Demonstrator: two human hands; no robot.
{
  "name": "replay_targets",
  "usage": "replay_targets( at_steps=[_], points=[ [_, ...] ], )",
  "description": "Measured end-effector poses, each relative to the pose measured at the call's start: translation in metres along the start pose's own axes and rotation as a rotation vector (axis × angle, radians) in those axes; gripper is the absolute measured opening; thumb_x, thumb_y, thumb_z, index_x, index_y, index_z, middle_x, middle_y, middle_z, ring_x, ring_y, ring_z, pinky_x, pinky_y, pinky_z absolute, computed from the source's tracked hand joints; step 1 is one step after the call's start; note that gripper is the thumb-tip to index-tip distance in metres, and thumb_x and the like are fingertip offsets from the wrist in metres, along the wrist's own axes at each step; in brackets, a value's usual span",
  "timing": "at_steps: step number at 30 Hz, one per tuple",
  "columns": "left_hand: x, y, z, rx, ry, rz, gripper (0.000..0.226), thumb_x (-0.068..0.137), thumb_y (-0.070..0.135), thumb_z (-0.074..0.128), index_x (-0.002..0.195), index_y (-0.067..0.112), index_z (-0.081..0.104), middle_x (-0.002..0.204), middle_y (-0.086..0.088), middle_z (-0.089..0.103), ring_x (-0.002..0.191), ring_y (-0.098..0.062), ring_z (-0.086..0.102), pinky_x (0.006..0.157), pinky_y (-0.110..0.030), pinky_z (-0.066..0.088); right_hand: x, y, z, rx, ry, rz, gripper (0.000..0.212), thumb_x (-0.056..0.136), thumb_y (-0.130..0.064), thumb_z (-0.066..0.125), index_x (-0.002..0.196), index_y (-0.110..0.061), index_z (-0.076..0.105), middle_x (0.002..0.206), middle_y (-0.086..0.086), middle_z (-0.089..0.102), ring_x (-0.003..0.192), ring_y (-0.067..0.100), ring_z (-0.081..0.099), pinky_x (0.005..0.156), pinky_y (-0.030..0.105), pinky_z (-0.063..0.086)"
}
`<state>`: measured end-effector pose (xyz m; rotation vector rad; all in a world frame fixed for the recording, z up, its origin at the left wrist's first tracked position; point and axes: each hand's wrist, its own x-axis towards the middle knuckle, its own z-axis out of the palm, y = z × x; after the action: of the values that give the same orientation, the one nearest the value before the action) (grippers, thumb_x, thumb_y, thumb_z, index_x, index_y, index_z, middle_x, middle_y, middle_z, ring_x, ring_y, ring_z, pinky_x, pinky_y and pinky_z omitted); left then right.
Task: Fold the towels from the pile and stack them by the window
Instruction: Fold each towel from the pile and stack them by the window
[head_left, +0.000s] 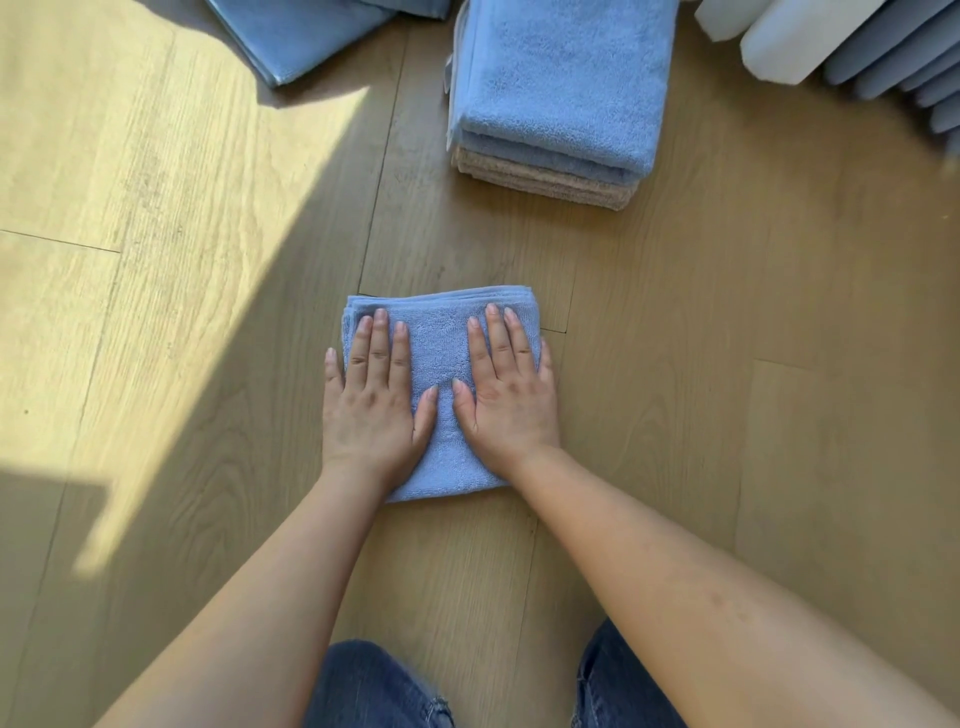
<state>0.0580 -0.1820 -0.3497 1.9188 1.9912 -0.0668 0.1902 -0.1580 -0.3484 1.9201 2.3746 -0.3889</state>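
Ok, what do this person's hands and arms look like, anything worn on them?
No sleeves are in view; both forearms are bare. The left hand and right hand carry no gloves, rings, watch or bracelet, and the nails look short and unpainted. Blue denim jeans cover the legs.

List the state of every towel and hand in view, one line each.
Small blue towel: folded into a compact rectangle, lying flat under both hands.
Left hand: open, fingers straight, pressing on that towel.
Right hand: open, fingers straight, pressing on the same towel.
Towel stack: folded, blue towels above a beige towel at the bottom.
Far blue towel: folded flat, partly out of frame.
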Motion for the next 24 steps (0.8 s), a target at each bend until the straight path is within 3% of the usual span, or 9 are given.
replay_targets(
  at_steps=[3,6,8,10,12,15,17,21,24],
  points=[
    [0.001,0.001,-0.001,-0.003,-0.009,-0.001,0.078,0.084,0.049,0.014,0.142,-0.003,0.016,0.152,-0.018,0.018,0.141,-0.024,0.015,0.111,-0.052,0.018,0.000,0.001,0.000,0.000,-0.054,-0.001,0.062,0.078,-0.041,0.034,0.126,-0.009,0.056,0.133,0.010,0.055,0.121,0.026,0.055,0.091,0.053,0.045],
    [0.001,0.000,-0.002,-0.012,-0.047,-0.011,0.079,0.079,0.054,0.004,0.140,0.003,-0.003,0.155,-0.011,0.002,0.143,-0.019,0.003,0.114,-0.047,0.012,0.001,0.001,-0.002,0.031,-0.081,0.003,0.063,0.080,-0.041,0.031,0.130,-0.009,0.052,0.136,0.010,0.052,0.124,0.026,0.051,0.094,0.052,0.043],
    [0.000,0.001,-0.004,-0.025,-0.073,-0.026,0.081,0.078,0.055,0.002,0.140,0.004,-0.005,0.155,-0.011,0.000,0.143,-0.021,0.001,0.114,-0.046,0.012,0.000,0.001,-0.007,0.070,-0.152,-0.022,0.071,0.081,-0.044,0.018,0.142,-0.010,0.034,0.150,0.010,0.032,0.138,0.026,0.031,0.108,0.051,0.027],
    [-0.006,0.005,-0.007,-0.055,-0.071,-0.072,0.083,0.081,0.053,0.012,0.143,-0.003,0.013,0.153,-0.020,0.013,0.142,-0.031,0.014,0.110,-0.048,0.024,-0.002,0.004,-0.010,0.111,-0.195,-0.030,0.079,0.077,-0.049,0.001,0.148,-0.016,0.011,0.157,0.005,0.006,0.145,0.021,0.005,0.115,0.046,0.007],
    [-0.018,0.010,-0.009,-0.121,-0.046,-0.171,0.081,0.085,0.051,0.022,0.143,-0.004,0.019,0.151,-0.024,0.017,0.140,-0.038,0.021,0.107,-0.047,0.030,-0.007,0.006,-0.015,0.151,-0.201,0.002,0.076,0.079,-0.048,0.010,0.147,-0.016,0.021,0.155,0.010,0.015,0.144,0.025,0.016,0.113,0.047,0.018],
    [-0.041,0.018,-0.012,-0.308,-0.104,-0.362,0.072,0.092,0.037,0.046,0.147,0.004,0.012,0.152,-0.020,0.016,0.136,-0.038,0.021,0.111,-0.043,0.022,-0.018,0.006,-0.017,0.210,-0.221,0.126,0.063,0.077,-0.040,0.033,0.133,-0.013,0.042,0.135,0.021,0.049,0.122,0.034,0.052,0.089,0.046,0.048],
    [-0.053,0.023,-0.014,-0.471,-0.044,-0.435,0.072,0.089,0.023,0.056,0.145,0.001,0.016,0.147,-0.021,0.026,0.131,-0.038,0.026,0.110,-0.041,0.020,-0.031,0.005,-0.020,0.299,-0.215,0.185,0.065,0.077,-0.040,0.032,0.136,-0.013,0.039,0.139,0.024,0.043,0.125,0.037,0.048,0.091,0.045,0.048],
    [-0.064,0.027,-0.017,-0.741,-0.015,-0.642,0.060,0.087,0.013,0.060,0.137,-0.002,0.031,0.136,-0.023,0.038,0.126,-0.033,0.037,0.103,-0.034,0.028,-0.057,0.009,-0.021,0.453,-0.261,0.364,0.067,0.091,-0.040,0.041,0.148,-0.023,0.010,0.153,0.012,0.010,0.139,0.028,0.020,0.111,0.032,0.021],
    [-0.067,0.022,-0.022,-0.811,-0.083,-0.724,0.043,0.088,0.017,0.058,0.124,-0.001,0.044,0.123,-0.019,0.053,0.112,-0.032,0.051,0.090,-0.033,0.038,-0.072,0.018,-0.025,0.539,-0.371,0.354,0.072,0.093,-0.039,0.046,0.147,-0.033,0.000,0.153,0.009,0.006,0.133,0.026,0.033,0.105,0.030,0.031]
  ],
)
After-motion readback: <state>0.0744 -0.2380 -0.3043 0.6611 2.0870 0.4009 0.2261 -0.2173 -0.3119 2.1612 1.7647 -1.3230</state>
